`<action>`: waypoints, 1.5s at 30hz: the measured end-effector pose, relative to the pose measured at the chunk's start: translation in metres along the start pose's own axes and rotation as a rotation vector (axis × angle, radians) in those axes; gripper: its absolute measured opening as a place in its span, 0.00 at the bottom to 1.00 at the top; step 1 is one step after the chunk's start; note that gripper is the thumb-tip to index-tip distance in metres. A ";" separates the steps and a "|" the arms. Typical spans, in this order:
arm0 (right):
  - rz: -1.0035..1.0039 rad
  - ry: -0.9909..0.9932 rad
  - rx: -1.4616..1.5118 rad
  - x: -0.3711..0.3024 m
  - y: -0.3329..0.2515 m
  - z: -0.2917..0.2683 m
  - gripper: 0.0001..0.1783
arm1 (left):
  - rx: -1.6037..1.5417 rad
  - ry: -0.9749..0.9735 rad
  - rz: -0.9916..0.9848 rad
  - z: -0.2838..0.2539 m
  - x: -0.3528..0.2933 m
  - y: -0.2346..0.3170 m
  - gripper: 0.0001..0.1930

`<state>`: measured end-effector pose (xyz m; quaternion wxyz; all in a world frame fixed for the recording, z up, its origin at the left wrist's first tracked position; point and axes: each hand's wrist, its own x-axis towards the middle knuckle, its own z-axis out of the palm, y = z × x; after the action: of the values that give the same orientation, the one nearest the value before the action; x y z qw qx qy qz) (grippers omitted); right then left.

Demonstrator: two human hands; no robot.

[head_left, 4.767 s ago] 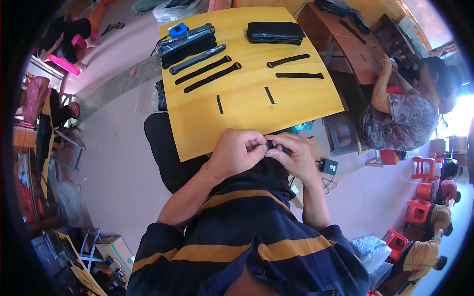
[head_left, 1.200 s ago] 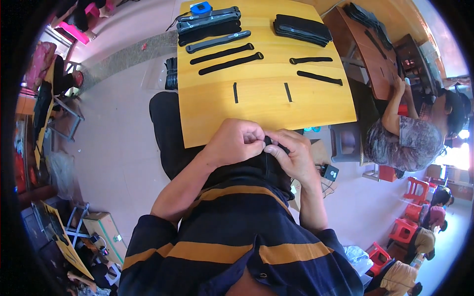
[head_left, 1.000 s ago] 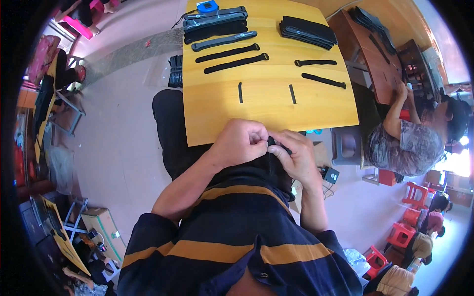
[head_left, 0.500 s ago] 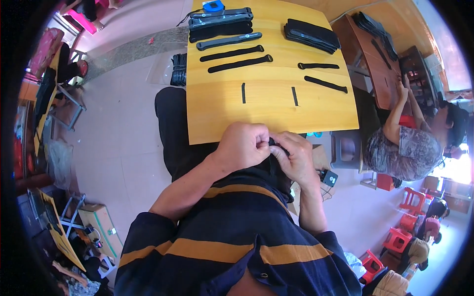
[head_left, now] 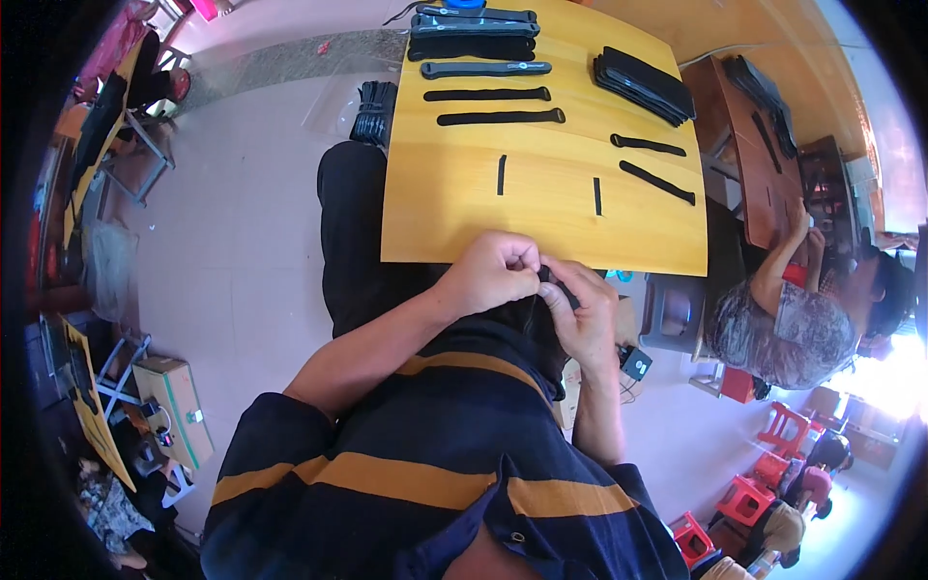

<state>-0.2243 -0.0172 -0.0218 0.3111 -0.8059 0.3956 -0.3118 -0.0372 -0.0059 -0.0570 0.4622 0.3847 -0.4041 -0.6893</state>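
Observation:
Just off the near edge of the yellow table [head_left: 435,227], my left hand [head_left: 488,274] and my right hand [head_left: 586,314] meet above my lap. Both are closed, pinching a black strap [head_left: 544,276] that shows only as a small dark piece between the fingertips; the rest is hidden by fingers or lost against dark clothing. On the table beyond lie two loose black straps [head_left: 498,118] at the left and two more, each with a loop end [head_left: 657,182], at the right. Two short black strips mark the tabletop nearer to me, one being the left strip [head_left: 502,175].
Stacked grey and black straps [head_left: 474,46] fill the table's far left; a black bundle [head_left: 643,85] lies far right. A bundle of black straps [head_left: 373,113] is beside the table's left edge. To the right a co-worker [head_left: 788,314] sits at a brown table [head_left: 749,155].
My view has shifted a little, so the table sits farther right and higher in the picture. My hands stay together on the black strap, with the fingers slightly rearranged.

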 end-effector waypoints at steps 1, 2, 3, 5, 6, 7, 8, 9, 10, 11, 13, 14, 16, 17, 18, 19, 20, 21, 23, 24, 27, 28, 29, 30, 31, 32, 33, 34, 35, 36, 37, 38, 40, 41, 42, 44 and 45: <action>0.010 0.015 0.017 0.000 0.001 0.001 0.19 | -0.002 0.001 0.001 0.000 -0.001 -0.002 0.07; 0.010 0.014 0.016 0.000 0.001 0.002 0.19 | 0.168 0.052 0.140 0.000 -0.002 -0.004 0.07; 0.070 0.042 0.047 0.001 -0.002 0.004 0.18 | 0.337 0.100 0.278 0.001 -0.003 -0.003 0.07; 0.132 0.072 0.075 0.002 -0.006 0.005 0.18 | 0.386 0.115 0.297 0.002 -0.005 0.001 0.07; 0.150 0.133 0.025 0.004 -0.009 0.004 0.16 | 0.438 0.134 0.317 0.003 -0.006 0.004 0.07; 0.168 0.193 -0.025 0.005 -0.011 0.003 0.15 | 0.436 0.132 0.319 0.004 -0.006 0.003 0.07; 0.211 0.187 -0.047 0.003 -0.012 0.001 0.13 | 0.433 0.150 0.332 0.006 -0.006 0.000 0.07; 0.213 0.189 -0.050 0.002 -0.010 -0.003 0.13 | 0.430 0.167 0.343 0.009 -0.007 0.001 0.07; 0.261 0.054 0.041 0.000 -0.005 -0.007 0.13 | 0.428 0.163 0.343 0.011 -0.007 0.003 0.07; 0.308 -0.082 0.132 -0.003 0.000 -0.008 0.13 | 0.459 0.179 0.359 0.013 -0.008 0.005 0.07; 0.292 -0.086 0.225 -0.002 0.005 -0.004 0.16 | 0.486 0.195 0.377 0.016 -0.007 0.007 0.07; 0.360 -0.115 0.283 -0.003 0.004 -0.005 0.17 | 0.523 0.207 0.392 0.017 -0.006 0.006 0.07; 0.429 -0.143 0.345 -0.002 0.002 -0.002 0.19 | 0.561 0.219 0.404 0.016 -0.007 0.006 0.07; 0.396 -0.156 0.264 -0.001 0.005 0.000 0.18 | 0.599 0.229 0.431 0.016 -0.008 0.006 0.07; 0.368 -0.162 0.182 0.000 0.006 0.000 0.18 | 0.636 0.232 0.457 0.017 -0.006 0.007 0.07; 0.374 -0.157 0.181 0.001 0.005 -0.001 0.18 | 0.634 0.224 0.455 0.017 -0.005 0.008 0.07; 0.318 -0.171 0.119 0.002 0.001 -0.003 0.17 | 0.660 0.218 0.478 0.017 -0.004 0.010 0.08; 0.255 -0.189 0.059 0.005 -0.003 -0.004 0.15 | 0.689 0.219 0.503 0.016 -0.004 0.011 0.08; 0.217 -0.214 0.007 0.008 -0.003 -0.006 0.14 | 0.711 0.218 0.519 0.016 -0.004 0.012 0.08; 0.176 -0.239 -0.045 0.009 -0.004 -0.006 0.13 | 0.733 0.218 0.536 0.015 -0.004 0.013 0.09; 0.152 -0.266 -0.059 0.009 -0.003 -0.006 0.13 | 0.754 0.200 0.559 0.012 -0.003 0.008 0.09; 0.153 -0.265 -0.059 0.009 -0.001 -0.006 0.13 | 0.755 0.199 0.558 0.012 -0.003 0.008 0.09; 0.141 -0.263 -0.090 0.008 0.001 -0.005 0.14 | 0.744 0.208 0.550 0.013 -0.003 0.008 0.09; 0.129 -0.261 -0.122 0.007 0.003 -0.005 0.14 | 0.734 0.216 0.542 0.013 -0.002 0.008 0.09; 0.130 -0.258 -0.122 0.007 0.006 -0.004 0.14 | 0.735 0.214 0.542 0.013 -0.002 0.008 0.09; 0.117 -0.238 -0.121 0.007 0.009 -0.003 0.15 | 0.693 0.203 0.501 0.012 -0.001 0.008 0.09; 0.105 -0.218 -0.119 0.007 0.010 -0.002 0.15 | 0.651 0.192 0.459 0.011 0.000 0.009 0.09; 0.108 -0.215 -0.118 0.008 0.012 -0.002 0.15 | 0.653 0.188 0.457 0.010 0.001 0.009 0.09; 0.103 -0.231 -0.095 0.009 0.013 -0.002 0.15 | 0.700 0.192 0.455 0.009 0.002 0.011 0.09; 0.101 -0.246 -0.075 0.010 0.014 -0.003 0.15 | 0.745 0.192 0.453 0.009 0.003 0.011 0.09; 0.107 -0.241 -0.076 0.011 0.014 -0.004 0.15 | 0.745 0.184 0.452 0.008 0.004 0.011 0.09; 0.088 -0.266 -0.094 0.013 0.014 -0.005 0.14 | 0.708 0.172 0.410 0.008 0.004 0.011 0.09; 0.071 -0.291 -0.108 0.015 0.015 -0.004 0.14 | 0.674 0.158 0.365 0.005 0.004 0.010 0.10; 0.057 -0.299 -0.126 0.015 0.016 -0.003 0.13 | 0.655 0.134 0.383 0.004 0.005 0.009 0.10; 0.040 -0.309 -0.141 0.015 0.017 -0.002 0.13 | 0.636 0.113 0.401 0.001 0.006 0.007 0.11; 0.026 -0.313 -0.162 0.015 0.020 0.001 0.11 | 0.588 0.095 0.339 -0.003 0.007 0.001 0.12; 0.011 -0.316 -0.186 0.015 0.021 0.002 0.10 | 0.538 0.077 0.281 -0.005 0.008 0.000 0.12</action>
<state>-0.2250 -0.0397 -0.0346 0.2954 -0.8679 0.3735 -0.1416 -0.0351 -0.0139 -0.0601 0.4494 0.4597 -0.6034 -0.4718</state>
